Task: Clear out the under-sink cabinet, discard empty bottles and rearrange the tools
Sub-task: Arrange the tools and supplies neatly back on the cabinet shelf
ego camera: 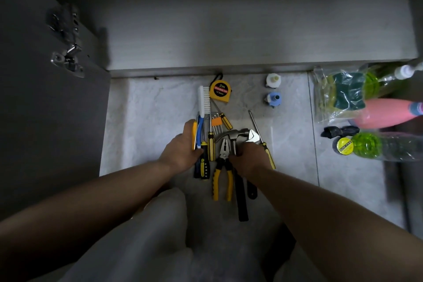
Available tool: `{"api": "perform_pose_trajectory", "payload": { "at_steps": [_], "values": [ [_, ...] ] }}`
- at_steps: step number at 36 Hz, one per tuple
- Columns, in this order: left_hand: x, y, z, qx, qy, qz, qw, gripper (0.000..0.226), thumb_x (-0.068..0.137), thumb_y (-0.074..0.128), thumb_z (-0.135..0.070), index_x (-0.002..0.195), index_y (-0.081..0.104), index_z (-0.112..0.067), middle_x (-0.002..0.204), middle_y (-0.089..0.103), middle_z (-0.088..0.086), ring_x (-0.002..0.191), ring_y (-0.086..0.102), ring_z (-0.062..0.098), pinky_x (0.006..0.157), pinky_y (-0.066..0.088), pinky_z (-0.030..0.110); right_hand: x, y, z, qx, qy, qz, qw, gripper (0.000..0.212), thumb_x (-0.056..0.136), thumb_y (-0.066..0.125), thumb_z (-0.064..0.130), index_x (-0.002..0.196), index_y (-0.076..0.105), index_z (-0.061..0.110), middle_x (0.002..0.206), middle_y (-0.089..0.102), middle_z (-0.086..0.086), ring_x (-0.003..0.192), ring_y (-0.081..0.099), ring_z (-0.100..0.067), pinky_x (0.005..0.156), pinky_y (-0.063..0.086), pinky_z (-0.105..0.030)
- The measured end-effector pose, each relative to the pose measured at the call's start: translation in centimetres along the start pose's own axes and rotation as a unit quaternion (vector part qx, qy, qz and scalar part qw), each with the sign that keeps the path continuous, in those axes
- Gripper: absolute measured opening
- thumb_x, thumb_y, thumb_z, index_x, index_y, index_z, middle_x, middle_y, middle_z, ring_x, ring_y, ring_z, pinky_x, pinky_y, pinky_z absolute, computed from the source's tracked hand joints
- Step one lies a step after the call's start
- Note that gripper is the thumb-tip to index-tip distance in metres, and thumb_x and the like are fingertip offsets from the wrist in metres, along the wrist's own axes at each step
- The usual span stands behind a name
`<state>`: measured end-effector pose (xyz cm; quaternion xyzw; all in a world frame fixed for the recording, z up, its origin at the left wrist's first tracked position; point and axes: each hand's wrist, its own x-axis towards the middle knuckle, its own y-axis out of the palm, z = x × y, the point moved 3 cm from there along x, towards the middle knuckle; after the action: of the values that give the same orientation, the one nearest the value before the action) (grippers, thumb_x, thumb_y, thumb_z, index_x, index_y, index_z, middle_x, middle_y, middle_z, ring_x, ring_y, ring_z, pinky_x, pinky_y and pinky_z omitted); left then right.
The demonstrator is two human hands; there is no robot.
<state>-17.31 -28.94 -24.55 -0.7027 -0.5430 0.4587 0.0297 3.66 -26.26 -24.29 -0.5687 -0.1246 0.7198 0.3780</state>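
Note:
Tools lie in a bunch on the floor tiles in front of the cabinet [206,30]: a white brush with a blue handle [203,103], a yellow tape measure [220,91], yellow-black screwdrivers [211,144], pliers [223,167], a hammer [238,135] and a wrench [253,136]. My left hand [180,151] presses against the left side of the bunch, fingers closed around the brush handle and screwdriver handles. My right hand [248,159] closes over the hammer shaft and wrench on the right side.
Two small capped bottles, white [273,80] and blue [273,99], stand behind the tools. At the right lie a bag of green sponges [343,94], a pink bottle [386,114], a clear green bottle [384,146], yellow tape [345,146]. The open cabinet door [45,98] stands left.

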Motion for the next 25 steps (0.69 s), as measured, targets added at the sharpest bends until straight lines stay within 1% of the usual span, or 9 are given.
{"api": "perform_pose_trajectory", "payload": {
  "at_steps": [3, 5, 10, 14, 16, 18, 21, 23, 25],
  "values": [
    [0.1, 0.2, -0.3, -0.011, 0.012, 0.0, 1.0, 0.087, 0.092, 0.074, -0.024, 0.154, 0.014, -0.028, 0.125, 0.064, 0.01, 0.077, 0.059, 0.008, 0.062, 0.045, 0.014, -0.4, -1.5, 0.3, 0.008, -0.029, -0.008, 1.0, 0.026, 0.088, 0.068, 0.043, 0.07, 0.061, 0.026, 0.065, 0.059, 0.013, 0.071, 0.063, -0.01, 0.056, 0.042, -0.02],
    [0.2, 0.3, -0.6, -0.017, 0.014, 0.004, 1.0, 0.088, 0.092, 0.074, -0.025, 0.155, 0.013, -0.029, 0.126, 0.064, 0.01, 0.08, 0.058, 0.008, 0.059, 0.041, 0.012, -0.7, -2.8, 0.2, 0.02, -0.015, 0.009, 1.0, 0.033, 0.088, 0.067, 0.048, 0.066, 0.062, 0.023, 0.065, 0.062, 0.008, 0.067, 0.065, -0.013, 0.059, 0.049, -0.024],
    [0.8, 0.6, -2.1, -0.018, 0.032, 0.039, 0.999, 0.092, 0.093, 0.071, -0.027, 0.158, 0.006, -0.035, 0.135, 0.06, 0.012, 0.108, 0.063, 0.025, 0.088, 0.053, 0.035, -1.7, -6.4, 0.7, 0.127, -0.016, 0.06, 0.99, 0.029, 0.09, 0.066, 0.027, 0.063, 0.06, 0.019, 0.057, 0.063, 0.003, 0.047, 0.065, -0.013, 0.051, 0.053, -0.028],
    [0.9, 0.5, -3.0, -0.074, 0.046, 0.109, 0.99, 0.095, 0.096, 0.069, -0.026, 0.161, 0.001, -0.039, 0.152, 0.049, 0.002, 0.128, 0.057, 0.022, 0.105, 0.051, 0.039, -1.8, -7.5, 2.4, 0.199, -0.025, 0.063, 0.978, 0.022, 0.093, 0.068, 0.022, 0.074, 0.062, 0.013, 0.057, 0.063, 0.004, 0.05, 0.067, -0.015, 0.051, 0.055, -0.026],
    [0.6, 0.2, -3.1, -0.118, 0.051, 0.108, 0.986, 0.081, 0.097, 0.066, -0.02, 0.159, 0.02, -0.04, 0.139, 0.06, -0.003, 0.117, 0.063, 0.013, 0.1, 0.054, 0.035, -1.4, -7.3, 3.7, 0.227, -0.029, 0.06, 0.972, 0.021, 0.093, 0.07, 0.024, 0.081, 0.065, 0.008, 0.058, 0.065, 0.001, 0.053, 0.069, -0.017, 0.053, 0.058, -0.029],
    [0.0, -0.5, -3.0, -0.13, 0.068, 0.054, 0.988, 0.044, 0.097, 0.06, -0.011, 0.132, 0.057, -0.037, 0.105, 0.072, -0.006, 0.092, 0.067, 0.002, 0.084, 0.053, 0.027, -1.0, -6.7, 5.2, 0.244, -0.034, 0.054, 0.968, 0.023, 0.093, 0.071, 0.025, 0.084, 0.065, 0.004, 0.058, 0.067, -0.002, 0.054, 0.071, -0.019, 0.055, 0.061, -0.033],
    [-0.9, -2.2, -2.7, -0.138, 0.066, -0.04, 0.987, 0.026, 0.098, 0.052, -0.002, 0.085, 0.073, -0.009, 0.081, 0.072, 0.009, 0.077, 0.068, 0.021, 0.072, 0.051, 0.037, 0.2, -5.5, 7.6, 0.248, -0.034, 0.041, 0.967, 0.023, 0.093, 0.069, 0.024, 0.075, 0.061, 0.012, 0.053, 0.067, -0.001, 0.054, 0.072, -0.021, 0.055, 0.062, -0.037],
    [-1.4, -3.3, -2.2, -0.199, 0.028, -0.057, 0.978, 0.026, 0.102, 0.049, -0.008, 0.093, 0.071, 0.005, 0.092, 0.07, 0.025, 0.087, 0.067, 0.033, 0.084, 0.054, 0.042, 1.0, -4.6, 9.2, 0.24, -0.023, 0.033, 0.97, 0.02, 0.093, 0.066, 0.021, 0.074, 0.06, 0.015, 0.053, 0.068, -0.001, 0.054, 0.073, -0.021, 0.058, 0.064, -0.042],
    [-2.2, -3.6, -1.9, -0.308, -0.022, -0.012, 0.951, 0.025, 0.105, 0.048, -0.014, 0.109, 0.067, 0.002, 0.102, 0.069, 0.026, 0.089, 0.068, 0.029, 0.085, 0.054, 0.034, 1.6, -3.9, 10.8, 0.228, -0.019, 0.019, 0.973, 0.016, 0.091, 0.067, 0.024, 0.076, 0.064, 0.018, 0.061, 0.071, -0.002, 0.06, 0.074, -0.022, 0.065, 0.064, -0.044]
  ]
}}
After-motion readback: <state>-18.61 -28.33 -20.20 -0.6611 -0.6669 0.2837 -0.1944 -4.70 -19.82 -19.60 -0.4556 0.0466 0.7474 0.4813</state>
